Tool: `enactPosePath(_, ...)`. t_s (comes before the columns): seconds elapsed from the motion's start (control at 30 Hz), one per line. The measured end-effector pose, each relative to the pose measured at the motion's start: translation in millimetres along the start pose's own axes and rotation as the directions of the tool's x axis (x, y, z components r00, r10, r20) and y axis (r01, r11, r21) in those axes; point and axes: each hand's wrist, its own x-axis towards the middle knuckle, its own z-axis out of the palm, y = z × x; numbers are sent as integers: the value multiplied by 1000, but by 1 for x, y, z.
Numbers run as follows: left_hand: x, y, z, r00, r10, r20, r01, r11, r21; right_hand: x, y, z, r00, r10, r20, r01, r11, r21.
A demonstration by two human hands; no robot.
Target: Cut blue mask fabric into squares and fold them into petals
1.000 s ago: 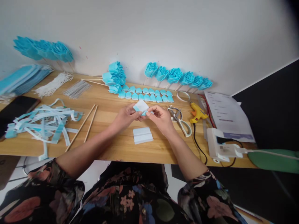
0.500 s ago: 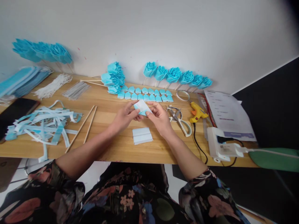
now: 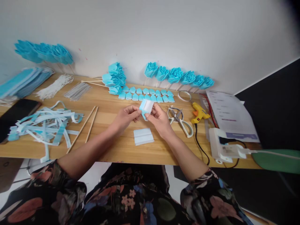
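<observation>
Over the middle of the wooden table [image 3: 110, 147], my left hand [image 3: 125, 117] and my right hand [image 3: 159, 118] pinch a small white and light-blue piece of mask fabric [image 3: 146, 107] between their fingertips. The piece is folded and stands nearly upright between both hands. A small stack of cut fabric rectangles [image 3: 143, 136] lies on the table just below my hands. Beyond my hands are two rows of small folded blue petals [image 3: 146, 94].
Scissors [image 3: 180, 119] and a yellow glue gun [image 3: 198, 113] lie right of my hands, with a white power strip [image 3: 222, 150] and papers [image 3: 231, 115] further right. Two wooden sticks [image 3: 85, 126], cut mask strips [image 3: 44, 123], masks [image 3: 21, 81] and blue fabric roses [image 3: 178, 75] lie left and behind.
My hands have folded the fabric piece narrower and turned it more upright. They have moved slightly closer together.
</observation>
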Motion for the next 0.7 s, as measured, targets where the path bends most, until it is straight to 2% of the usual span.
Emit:
enactPosePath(0.1,0,1,0,1000,-1,8,1,1000,-1,-1,-2,0,999,37,17,-37,999,21)
enactPosePath(0.23,-1,4,0,1000,-1,22,1,999,40,-3,-4,0,997,69,-42,-70,997,-15)
enactPosePath(0.5,-4,6,1,999,7,40,-11,995,96,-2,-6,0,995,73,-68,-74,997,-18)
enactPosePath(0.7,-6,7,1,996,-42,81,25,979,203,-1,-7,-4,994,81,-75,-84,996,-37)
